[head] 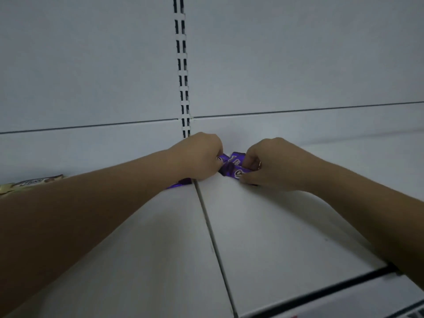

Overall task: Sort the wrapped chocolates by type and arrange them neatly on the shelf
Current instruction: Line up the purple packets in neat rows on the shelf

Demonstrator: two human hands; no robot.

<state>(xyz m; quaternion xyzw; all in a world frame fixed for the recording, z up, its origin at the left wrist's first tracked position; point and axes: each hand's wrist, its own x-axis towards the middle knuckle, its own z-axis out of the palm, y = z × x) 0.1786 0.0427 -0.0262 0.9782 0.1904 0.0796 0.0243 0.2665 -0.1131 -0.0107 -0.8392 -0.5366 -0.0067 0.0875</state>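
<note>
Several purple wrapped chocolates (231,165) lie bunched at the back of the white shelf (263,226), against the rear panel. My left hand (197,157) has its fingers curled round the left side of the bunch. My right hand (268,164) pinches a purple chocolate (239,173) at the front right of the bunch. Another purple wrapper (181,182) peeks out under my left wrist. A gold and brown wrapped chocolate (32,182) lies at the far left, partly hidden by my left forearm.
A seam (213,237) between two shelf boards runs from the bunch toward me. A slotted upright (182,65) rises in the white back panel. The front edge of the shelf (321,292) with a dark strip is at the lower right.
</note>
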